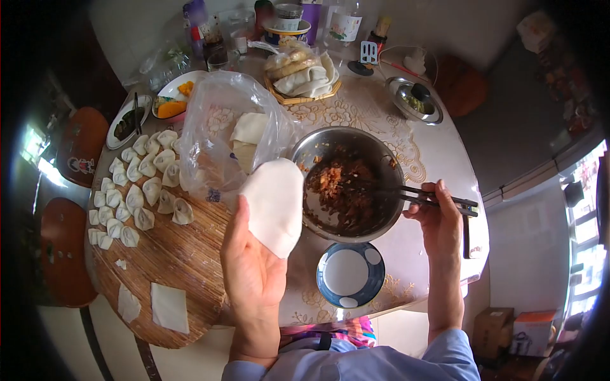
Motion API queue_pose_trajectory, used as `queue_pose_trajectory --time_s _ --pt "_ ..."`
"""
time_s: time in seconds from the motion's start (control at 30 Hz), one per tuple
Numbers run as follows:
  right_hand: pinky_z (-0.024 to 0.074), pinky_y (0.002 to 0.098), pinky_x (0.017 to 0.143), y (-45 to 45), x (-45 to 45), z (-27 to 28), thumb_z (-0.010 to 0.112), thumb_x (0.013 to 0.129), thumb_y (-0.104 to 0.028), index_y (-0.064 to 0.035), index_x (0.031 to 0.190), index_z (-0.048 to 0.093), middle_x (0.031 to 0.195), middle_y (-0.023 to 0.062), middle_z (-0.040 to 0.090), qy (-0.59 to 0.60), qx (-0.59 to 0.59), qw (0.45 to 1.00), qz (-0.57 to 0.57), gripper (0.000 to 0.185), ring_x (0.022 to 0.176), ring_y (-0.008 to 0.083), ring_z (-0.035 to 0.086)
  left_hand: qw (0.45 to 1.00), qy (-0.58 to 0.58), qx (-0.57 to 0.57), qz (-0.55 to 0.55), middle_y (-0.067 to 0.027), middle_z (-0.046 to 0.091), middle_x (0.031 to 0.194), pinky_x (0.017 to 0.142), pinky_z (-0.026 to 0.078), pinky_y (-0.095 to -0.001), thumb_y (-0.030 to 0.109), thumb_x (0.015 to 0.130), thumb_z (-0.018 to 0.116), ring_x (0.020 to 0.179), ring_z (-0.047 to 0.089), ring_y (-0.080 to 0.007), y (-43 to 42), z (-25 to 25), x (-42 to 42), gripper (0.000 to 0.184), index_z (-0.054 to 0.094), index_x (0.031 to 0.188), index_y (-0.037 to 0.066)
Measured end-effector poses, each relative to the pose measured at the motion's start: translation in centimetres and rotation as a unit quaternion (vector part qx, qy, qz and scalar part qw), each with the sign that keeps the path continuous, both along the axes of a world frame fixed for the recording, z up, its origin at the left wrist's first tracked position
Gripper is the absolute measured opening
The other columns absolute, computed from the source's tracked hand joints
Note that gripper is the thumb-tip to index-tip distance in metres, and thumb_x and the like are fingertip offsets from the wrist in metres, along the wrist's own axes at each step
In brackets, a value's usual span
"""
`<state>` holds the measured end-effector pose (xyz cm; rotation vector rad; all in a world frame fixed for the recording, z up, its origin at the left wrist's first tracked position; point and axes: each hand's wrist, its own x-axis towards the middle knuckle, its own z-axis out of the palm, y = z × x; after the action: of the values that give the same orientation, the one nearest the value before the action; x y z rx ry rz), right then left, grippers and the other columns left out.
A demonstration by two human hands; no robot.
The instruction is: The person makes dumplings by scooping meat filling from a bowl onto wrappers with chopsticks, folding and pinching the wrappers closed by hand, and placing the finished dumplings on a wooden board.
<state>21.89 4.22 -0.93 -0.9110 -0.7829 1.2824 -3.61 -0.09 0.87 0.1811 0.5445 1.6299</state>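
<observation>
A pale dough wrapper (274,203) lies across the fingers of my left hand (254,273), its thumb along the near edge. My right hand (438,219) grips dark chopsticks (416,193), whose tips reach into the brown meat filling (343,197). That filling sits in a steel bowl (305,143) between my hands. Behind my left hand, a clear plastic bag (213,101) holds a stack of wrappers (249,136). Several folded dumplings (151,190) stand in rows on the round wooden board (190,254) to the left.
A blue-rimmed bowl (351,275) stands near the table's front edge. Two loose wrapper pieces, one of them square (169,308), lie on the board. Dishes, a basket (305,96) of wrapped food, bottles and a small metal bowl (414,101) stand farther back.
</observation>
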Motion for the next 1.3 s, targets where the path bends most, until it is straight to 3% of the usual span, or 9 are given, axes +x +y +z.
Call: queue_pose_trajectory --time_s 0.3,0.5,0.67,0.77,0.8,0.9,1.0,1.1,1.3 --pt "0.0544 0.0362 0.053 -4.7 -1.3 2.4 0.041 0.094 -0.023 0.0051 0.081 0.052 0.077 0.0131 0.05 -0.174 0.283 0.943 -0.013 0.033 0.058 0.0276 0.061 0.992 -0.054 0.004 -0.117 -0.0105 0.052 0.121 0.094 0.042 -0.0344 0.031 0.095 0.04 0.112 0.051 -0.0199 0.5 -0.8 1.1 0.043 0.042 0.126 0.001" --pt "0.0562 0.0362 0.061 -6.3 -2.5 3.3 0.069 0.077 -0.019 0.0037 0.088 0.059 0.086 0.0124 0.058 -0.502 0.506 0.687 0.145 0.027 0.07 0.0245 0.063 0.988 -0.076 -0.016 -0.13 -0.0126 0.053 0.119 0.092 0.045 -0.0332 0.028 0.096 0.037 0.108 0.054 -0.0206 0.7 -0.9 1.1 0.041 0.042 0.123 -0.001" --pt "0.0584 0.0337 0.068 -6.7 -4.4 3.4 0.073 0.069 -0.011 0.0025 0.077 0.064 0.079 0.0075 0.054 -0.554 0.621 0.539 0.131 0.018 0.069 0.0216 0.059 0.988 -0.092 0.014 -0.119 -0.017 0.05 0.122 0.096 0.043 -0.0346 0.024 0.097 0.035 0.112 0.051 -0.0235 1.0 -1.5 0.9 0.04 0.039 0.124 -0.006" --pt "0.0584 0.0335 0.064 -6.2 -2.8 6.1 0.075 0.066 -0.02 -0.0001 0.077 0.065 0.075 0.006 0.052 -0.521 0.593 0.577 0.211 0.024 0.071 0.0217 0.06 0.986 -0.109 0.037 -0.119 -0.0166 0.05 0.123 0.097 0.043 -0.0345 0.024 0.097 0.034 0.113 0.051 -0.024 1.3 -1.6 0.7 0.04 0.039 0.124 -0.005" --pt "0.0575 0.0348 0.061 -6.6 -2.0 6.5 0.076 0.063 -0.025 -0.0007 0.081 0.065 0.077 0.0054 0.056 -0.518 0.526 0.647 0.192 0.032 0.072 0.0224 0.062 0.985 -0.112 0.047 -0.12 -0.0169 0.05 0.122 0.097 0.043 -0.0351 0.025 0.097 0.034 0.113 0.051 -0.0241 1.2 -1.7 0.6 0.041 0.039 0.124 -0.004" --pt "0.0519 0.0302 0.045 -4.9 -1.4 6.5 0.052 0.086 -0.025 0.0007 0.073 0.05 0.07 0.0098 0.046 -0.359 0.412 0.835 0.066 0.029 0.052 0.0216 0.055 0.983 -0.11 0.06 -0.133 -0.0176 0.049 0.122 0.096 0.043 -0.037 0.027 0.096 0.034 0.113 0.051 -0.0249 1.1 -1.7 0.6 0.042 0.039 0.125 -0.004" --pt "0.0513 0.0283 0.042 -2.3 -1.1 5.4 0.041 0.094 -0.023 -0.0003 0.076 0.042 0.074 0.0116 0.041 -0.15 0.278 0.946 0.076 0.03 0.049 0.0199 0.054 0.98 -0.101 0.056 -0.161 -0.0183 0.049 0.122 0.096 0.043 -0.0391 0.029 0.096 0.034 0.113 0.051 -0.0264 1.1 -1.3 0.8 0.043 0.039 0.125 -0.004" --pt "0.0541 0.0326 0.048 -0.3 -0.9 4.0 0.042 0.094 -0.024 0.0029 0.083 0.048 0.077 0.0133 0.049 -0.031 0.164 0.977 0.13 0.029 0.054 0.0236 0.058 0.974 -0.115 0.065 -0.184 -0.0188 0.049 0.122 0.097 0.042 -0.0402 0.029 0.096 0.034 0.113 0.05 -0.028 1.0 -0.5 1.1 0.044 0.04 0.124 -0.004" --pt "0.0547 0.0312 0.049 0.5 -0.2 3.5 0.047 0.092 -0.023 0.0039 0.08 0.05 0.073 0.0124 0.052 -0.076 0.115 0.983 0.124 0.029 0.054 0.0233 0.061 0.976 -0.111 0.07 -0.171 -0.0202 0.048 0.122 0.099 0.039 -0.0407 0.028 0.096 0.034 0.114 0.049 -0.0292 1.0 -0.3 1.1 0.043 0.044 0.12 -0.006"
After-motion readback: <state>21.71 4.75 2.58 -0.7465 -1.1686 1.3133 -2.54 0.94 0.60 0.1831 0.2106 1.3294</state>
